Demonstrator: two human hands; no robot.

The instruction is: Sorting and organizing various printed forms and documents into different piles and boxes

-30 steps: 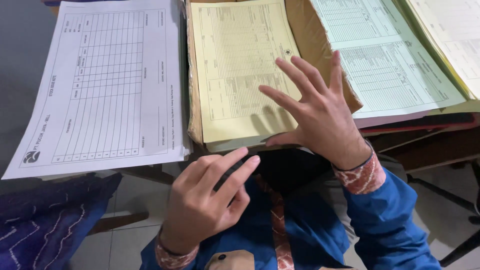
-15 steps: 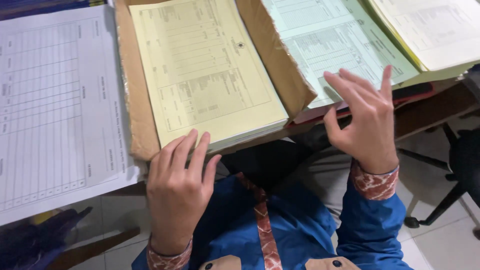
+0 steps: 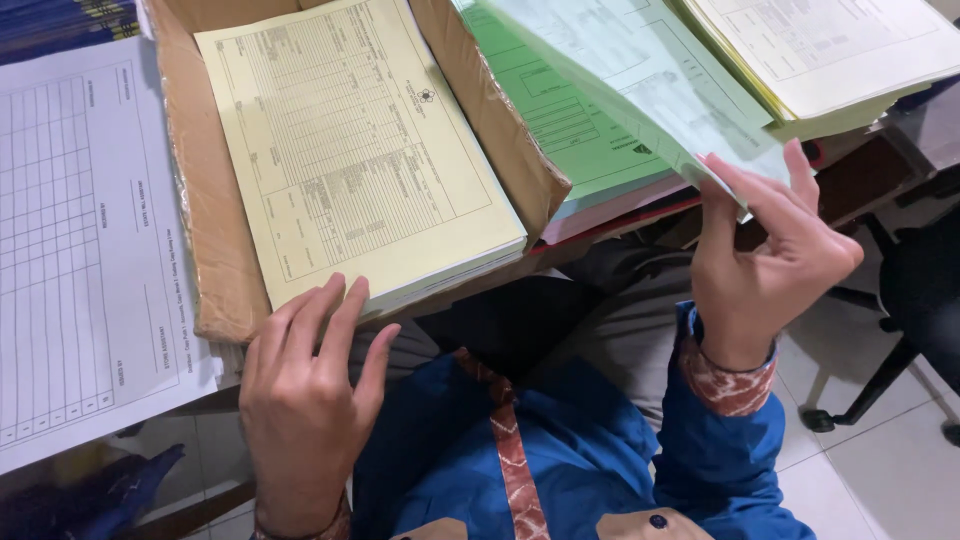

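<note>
The left hand [image 3: 305,385] lies flat at seven o'clock, fingers together pointing toward one o'clock, while the right hand [image 3: 765,265] is raised at three o'clock, fingers and thumb pinched, blue-sleeved wrist bent.

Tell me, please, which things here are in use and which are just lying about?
In use: right hand lifting pale green sheet; left hand on yellow stack; green stack.
Lying about: white form, cream stack, chair.

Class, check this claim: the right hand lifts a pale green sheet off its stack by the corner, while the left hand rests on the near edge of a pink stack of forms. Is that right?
Not quite. In the head view the left hand rests on a yellow stack of forms, not pink. The right hand does lift the pale green sheet by its corner.
</note>
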